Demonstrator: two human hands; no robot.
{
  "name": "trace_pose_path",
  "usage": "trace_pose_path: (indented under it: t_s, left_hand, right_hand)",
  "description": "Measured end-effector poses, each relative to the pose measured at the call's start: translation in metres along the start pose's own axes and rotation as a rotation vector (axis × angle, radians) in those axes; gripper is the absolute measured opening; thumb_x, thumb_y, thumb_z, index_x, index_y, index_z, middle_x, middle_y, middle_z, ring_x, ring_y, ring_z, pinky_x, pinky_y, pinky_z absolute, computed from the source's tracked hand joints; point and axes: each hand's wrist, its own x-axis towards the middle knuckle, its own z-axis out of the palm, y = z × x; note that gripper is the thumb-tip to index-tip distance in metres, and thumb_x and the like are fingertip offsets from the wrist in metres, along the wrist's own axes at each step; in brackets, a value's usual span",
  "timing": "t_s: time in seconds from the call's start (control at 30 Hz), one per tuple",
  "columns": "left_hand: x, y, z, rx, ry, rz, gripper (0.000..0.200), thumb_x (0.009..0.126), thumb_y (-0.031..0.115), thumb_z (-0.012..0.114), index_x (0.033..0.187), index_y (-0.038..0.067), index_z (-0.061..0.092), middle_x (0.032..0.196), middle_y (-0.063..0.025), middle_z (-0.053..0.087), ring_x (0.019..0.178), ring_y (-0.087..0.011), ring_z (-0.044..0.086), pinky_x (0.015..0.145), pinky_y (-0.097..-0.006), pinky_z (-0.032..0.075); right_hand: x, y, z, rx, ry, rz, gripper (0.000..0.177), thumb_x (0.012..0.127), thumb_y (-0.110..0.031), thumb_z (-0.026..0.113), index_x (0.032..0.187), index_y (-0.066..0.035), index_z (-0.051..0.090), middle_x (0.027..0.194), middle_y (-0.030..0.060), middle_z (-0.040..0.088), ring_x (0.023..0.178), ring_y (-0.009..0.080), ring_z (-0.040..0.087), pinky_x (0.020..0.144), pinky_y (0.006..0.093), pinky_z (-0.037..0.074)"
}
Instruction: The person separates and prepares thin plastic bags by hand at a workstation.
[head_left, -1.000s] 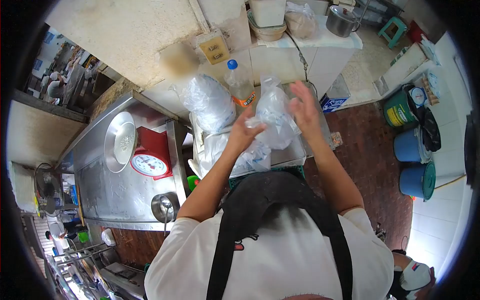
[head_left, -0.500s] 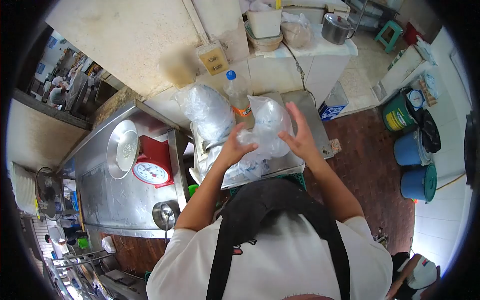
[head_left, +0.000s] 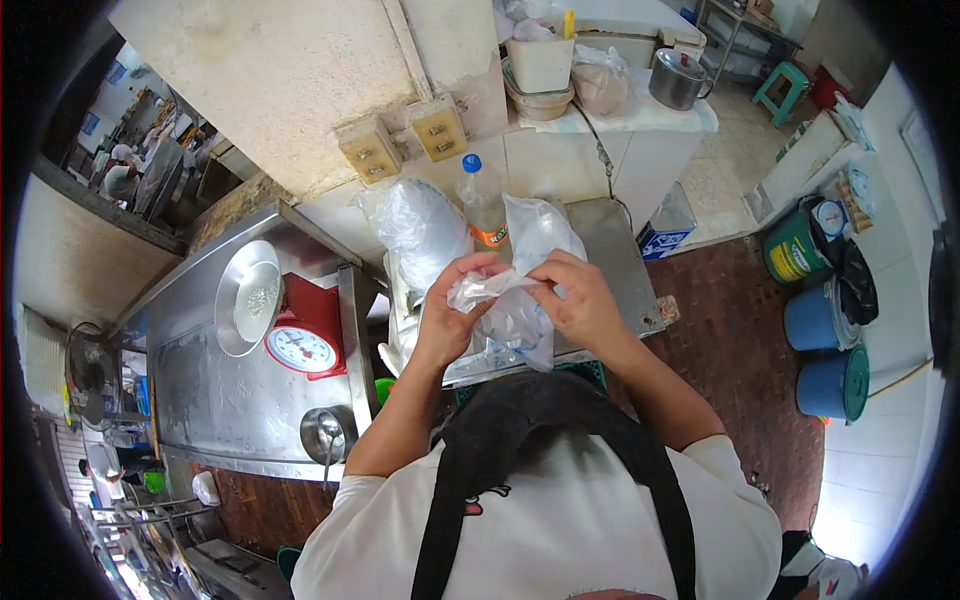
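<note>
My left hand (head_left: pixel 453 315) is closed on the bunched edge of a clear plastic bag (head_left: pixel 527 325). Opposite it, my right hand (head_left: pixel 578 302) pinches the same edge between thumb and fingers. The lower part of this bag hangs loose over the metal worktop (head_left: pixel 612 240). Just beyond my right hand rises a puffed pile of clear plastic bags (head_left: pixel 540 226); whether it joins the held bag is hidden. Past my left hand sits a large bundle of plastic bags (head_left: pixel 415 230). A plastic bottle (head_left: pixel 483 200) with a blue cap and orange label stands between the two.
To the left, a red weighing scale (head_left: pixel 312 330) carries a metal pan (head_left: pixel 245 300) on a steel table (head_left: pixel 200 400). A small metal pot (head_left: pixel 327 432) with a ladle is at that table's near edge. A lidded pot (head_left: pixel 677 80) stands on the back counter; buckets (head_left: pixel 833 385) line the right wall.
My hands were apart and open around the plastic bags. They have come closer together and now grip the bag's edge. The puffed bag in front has dropped lower.
</note>
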Motion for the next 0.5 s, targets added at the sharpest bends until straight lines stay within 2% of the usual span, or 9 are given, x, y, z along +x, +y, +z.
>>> trace_pose_path:
  t_s: [0.03, 0.13, 0.23, 0.3, 0.33, 0.43, 0.5]
  left_hand:
    - [0.0, -0.004, -0.001, 0.06, 0.029, 0.009, 0.039, 0.085, 0.0, 0.072, 0.12, 0.005, 0.057, 0.106, -0.0042, 0.065, 0.102, -0.0136, 0.06, 0.092, -0.0276, 0.047]
    - [0.002, -0.01, -0.002, -0.027, 0.084, -0.115, 0.031, 0.086, 0.002, 0.072, 0.115, 0.005, 0.06, 0.1, -0.003, 0.065, 0.096, -0.0125, 0.059, 0.087, -0.0267, 0.047]
    - [0.007, -0.012, 0.002, -0.11, 0.145, -0.101, 0.028, 0.086, 0.006, 0.074, 0.111, 0.005, 0.061, 0.097, -0.0024, 0.065, 0.09, -0.0121, 0.059, 0.082, -0.0263, 0.048]
    - [0.008, -0.004, 0.007, 0.036, 0.105, -0.062, 0.028, 0.087, 0.01, 0.075, 0.11, 0.004, 0.061, 0.095, -0.0023, 0.065, 0.089, -0.0123, 0.059, 0.081, -0.0262, 0.048]
    - [0.009, 0.0, 0.009, 0.109, 0.082, -0.043, 0.028, 0.087, 0.012, 0.076, 0.109, 0.004, 0.061, 0.094, -0.0023, 0.065, 0.089, -0.0124, 0.059, 0.08, -0.0262, 0.048]
    - [0.009, 0.003, 0.007, 0.293, 0.01, -0.158, 0.027, 0.087, 0.017, 0.076, 0.107, 0.004, 0.063, 0.092, -0.0024, 0.065, 0.088, -0.0129, 0.06, 0.079, -0.0264, 0.048]
    - [0.01, -0.003, 0.004, 0.226, 0.063, -0.198, 0.021, 0.088, 0.014, 0.073, 0.104, 0.003, 0.063, 0.091, -0.0027, 0.066, 0.086, -0.0115, 0.059, 0.078, -0.026, 0.048]
  right_hand:
    - [0.001, -0.005, -0.001, 0.015, 0.02, 0.008, 0.02, 0.083, -0.009, 0.072, 0.101, -0.002, 0.068, 0.083, 0.0129, 0.061, 0.07, 0.0286, 0.06, 0.064, 0.0374, 0.048]
    - [0.002, -0.017, -0.002, 0.07, 0.039, 0.056, 0.016, 0.084, -0.008, 0.071, 0.099, -0.002, 0.069, 0.082, 0.0131, 0.061, 0.067, 0.0271, 0.059, 0.063, 0.0361, 0.047]
    - [-0.001, -0.006, 0.002, 0.122, 0.016, 0.16, 0.015, 0.086, -0.008, 0.071, 0.099, -0.001, 0.069, 0.084, 0.0128, 0.062, 0.067, 0.0249, 0.059, 0.063, 0.0342, 0.047]
    - [-0.003, -0.001, -0.002, 0.118, 0.062, 0.242, 0.016, 0.086, -0.009, 0.071, 0.1, -0.001, 0.068, 0.083, 0.0122, 0.064, 0.068, 0.0238, 0.06, 0.063, 0.0331, 0.047]
    - [-0.002, -0.001, -0.003, 0.123, 0.071, 0.218, 0.016, 0.086, -0.009, 0.07, 0.1, 0.0, 0.068, 0.083, 0.0125, 0.065, 0.068, 0.0235, 0.061, 0.063, 0.0327, 0.048]
    - [-0.002, -0.005, -0.006, 0.129, 0.089, 0.171, 0.016, 0.088, -0.011, 0.069, 0.1, 0.001, 0.068, 0.08, 0.0121, 0.068, 0.066, 0.0201, 0.062, 0.063, 0.0307, 0.049]
    - [-0.002, -0.01, -0.005, 0.126, 0.082, 0.17, 0.018, 0.091, -0.013, 0.068, 0.102, 0.002, 0.068, 0.076, 0.0105, 0.068, 0.063, 0.0149, 0.06, 0.063, 0.0283, 0.049]
